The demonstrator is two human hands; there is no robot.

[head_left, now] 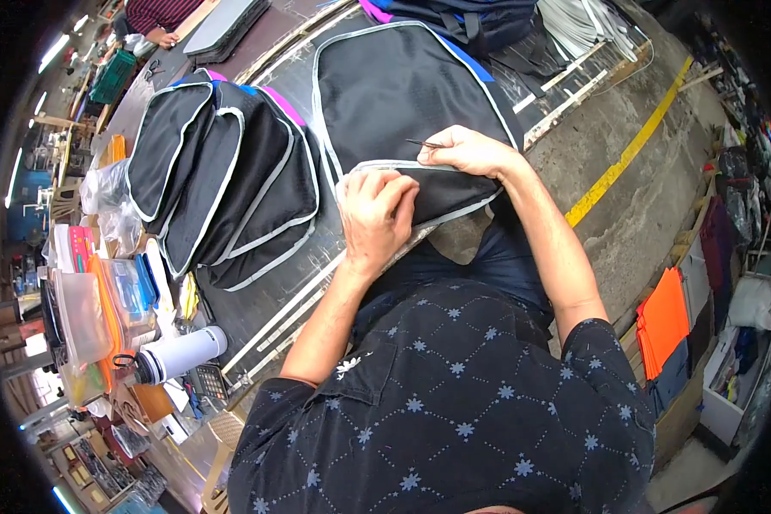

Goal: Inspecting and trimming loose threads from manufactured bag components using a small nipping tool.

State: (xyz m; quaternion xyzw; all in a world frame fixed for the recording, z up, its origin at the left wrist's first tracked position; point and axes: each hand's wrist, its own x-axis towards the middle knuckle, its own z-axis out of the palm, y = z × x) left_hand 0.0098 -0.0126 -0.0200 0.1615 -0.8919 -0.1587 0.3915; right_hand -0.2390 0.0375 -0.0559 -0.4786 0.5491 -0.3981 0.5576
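Note:
A large black fabric panel with light grey binding and a blue edge lies on the table in front of me. Its near part forms a bound flap along the table's edge, close to my body. My left hand is closed at the left end of this flap, fingers curled over the grey binding; the exact fingertip grip is partly hidden. To its right, my right hand rests on the binding, closed around a thin dark pointed tool whose tip points left. Most of the tool is hidden in my fingers.
Several similar black bound panels overlap on the table to the left. A white bottle stands by plastic boxes at the lower left. Dark bags lie at the far edge. Another person's hand shows at the far left.

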